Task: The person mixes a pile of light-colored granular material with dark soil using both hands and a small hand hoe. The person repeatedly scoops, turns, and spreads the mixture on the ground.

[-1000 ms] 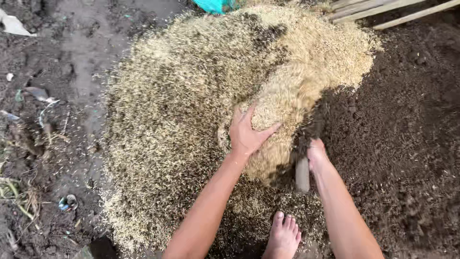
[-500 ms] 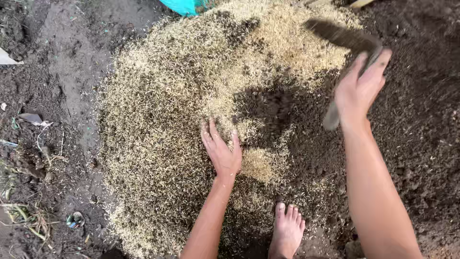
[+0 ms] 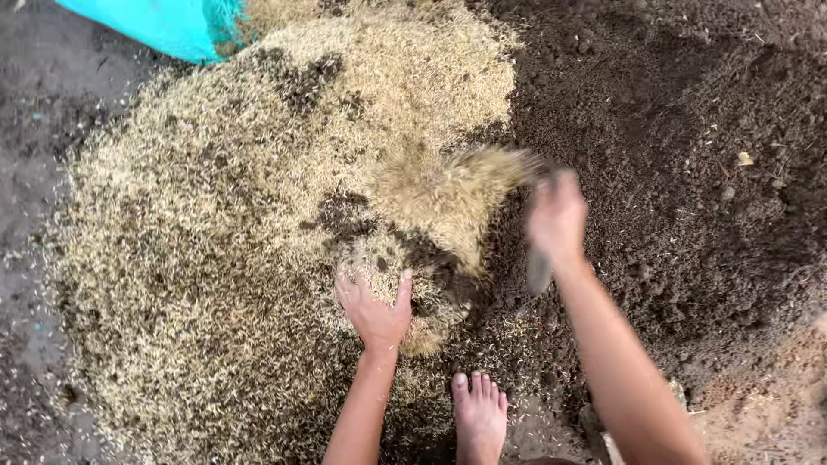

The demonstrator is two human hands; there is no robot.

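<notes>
Most husk: sits unmixed, pale on top
Soil: mixed only near middle
Left hand: flat, fingers spread, pressing husk
Right hand: blurred, gripping a tool, flinging husk

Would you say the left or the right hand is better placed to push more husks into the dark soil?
Probably the left hand: it lies flat on the husk pile, fingers spread. The right hand is raised, blurred, gripping a small tool.
</notes>
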